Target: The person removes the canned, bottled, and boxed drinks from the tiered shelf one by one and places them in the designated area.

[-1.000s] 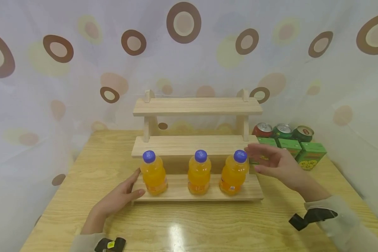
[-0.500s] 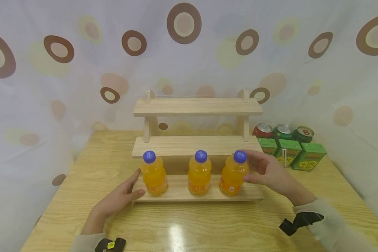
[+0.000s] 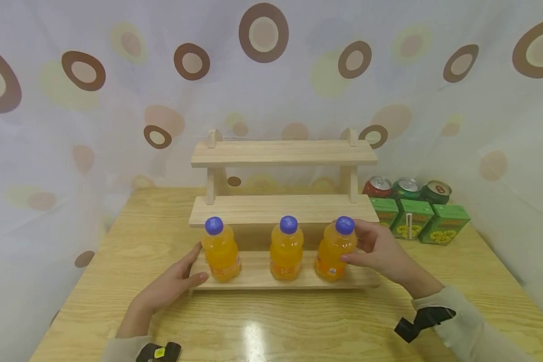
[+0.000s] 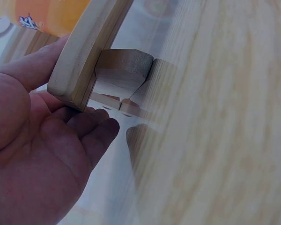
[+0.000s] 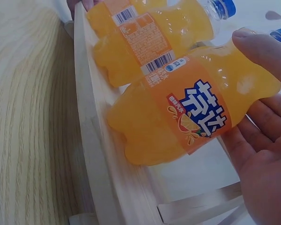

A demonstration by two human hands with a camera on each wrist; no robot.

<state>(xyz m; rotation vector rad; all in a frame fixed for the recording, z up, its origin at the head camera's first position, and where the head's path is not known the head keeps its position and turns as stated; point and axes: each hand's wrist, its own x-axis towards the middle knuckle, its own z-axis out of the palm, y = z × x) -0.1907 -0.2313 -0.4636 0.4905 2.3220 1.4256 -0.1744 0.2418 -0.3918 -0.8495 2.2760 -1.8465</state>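
A light wooden three-tier shelf [image 3: 280, 207] stands on the table, seen in the head view. Along its lowest board are three bottles of orange soda with blue caps: the left bottle [image 3: 221, 254], the middle bottle [image 3: 286, 255] and the right bottle [image 3: 331, 255]. My right hand [image 3: 386, 257] holds the right bottle, thumb in front near its neck and fingers behind it. In the right wrist view this bottle's orange label [image 5: 189, 110] shows. My left hand [image 3: 172, 284] grips the left end of the lowest board [image 4: 86, 51], thumb above and fingers beneath.
Behind the right hand, green drink cartons [image 3: 443, 226] line up at the right of the shelf. Three cans stand behind them, one a red can [image 3: 378, 187]. A patterned curtain [image 3: 262, 90] hangs close behind the shelf. The wood-grain table [image 3: 217, 327] extends toward the person.
My right hand has moved left from beside the right bottle and closed its thumb and fingers around it. The left hand and the shelf stay where they were.
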